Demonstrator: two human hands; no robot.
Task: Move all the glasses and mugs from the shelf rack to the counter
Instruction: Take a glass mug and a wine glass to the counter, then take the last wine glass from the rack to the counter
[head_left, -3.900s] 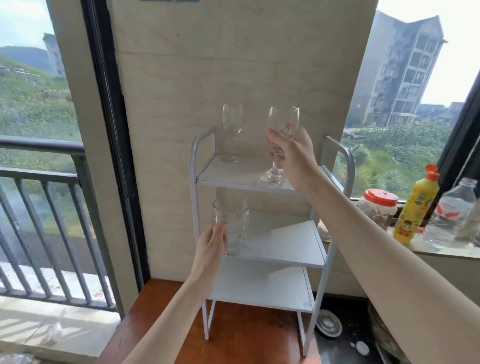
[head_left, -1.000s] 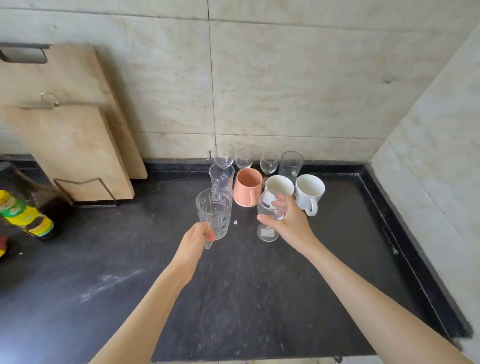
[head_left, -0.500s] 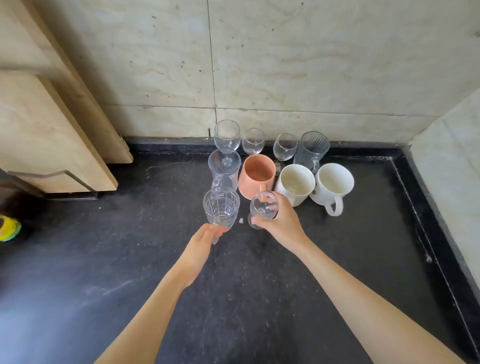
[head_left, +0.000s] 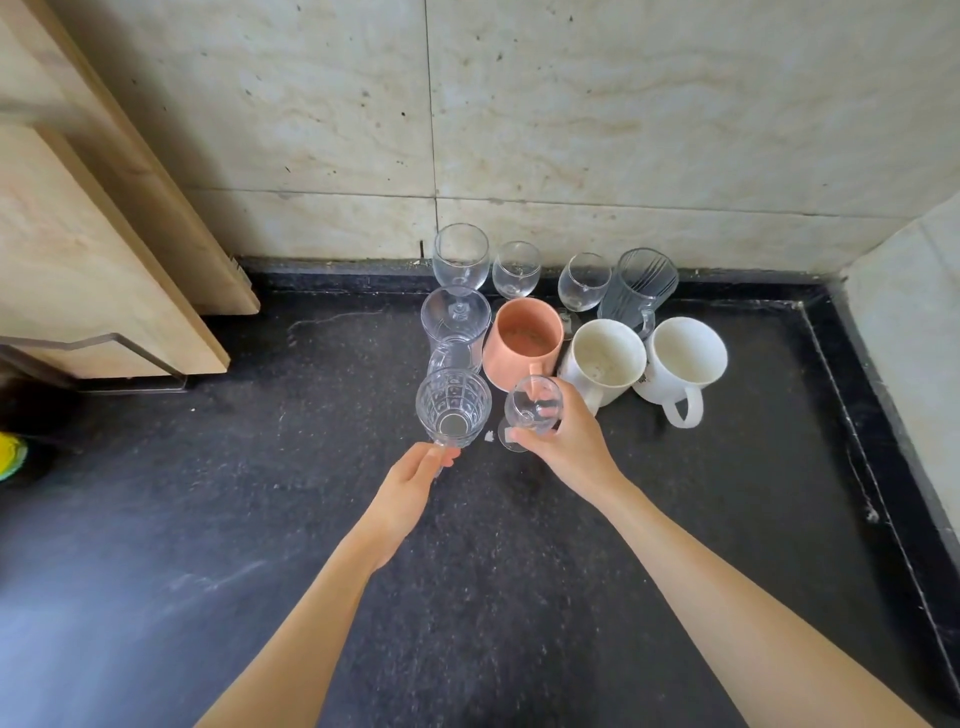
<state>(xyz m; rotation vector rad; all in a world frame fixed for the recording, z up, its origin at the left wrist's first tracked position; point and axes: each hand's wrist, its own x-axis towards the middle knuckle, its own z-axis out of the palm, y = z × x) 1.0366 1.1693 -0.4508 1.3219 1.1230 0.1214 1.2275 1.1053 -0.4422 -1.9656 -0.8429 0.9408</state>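
My left hand (head_left: 413, 486) grips a patterned glass mug (head_left: 453, 408) by its handle, low over the black counter (head_left: 260, 519). My right hand (head_left: 569, 447) holds a wine glass (head_left: 534, 408) by its bowl, its foot at the counter surface. Just behind them stand another clear glass mug (head_left: 455, 325), an orange mug (head_left: 524, 340), two white mugs (head_left: 605, 361) (head_left: 683, 361), a ribbed glass mug (head_left: 639, 288) and three wine glasses (head_left: 461, 257) (head_left: 516, 270) (head_left: 583, 280) along the wall. The shelf rack is out of view.
Wooden cutting boards (head_left: 93, 249) lean on the wall at the left in a wire holder. A yellow bottle (head_left: 9, 457) peeks in at the left edge. The tiled wall corner (head_left: 904, 312) closes the counter on the right.
Both hands have carried the glass mug and wine glass from the shelf rack to the counter, and in the last second lowered them in front of the group of glasses and mugs.
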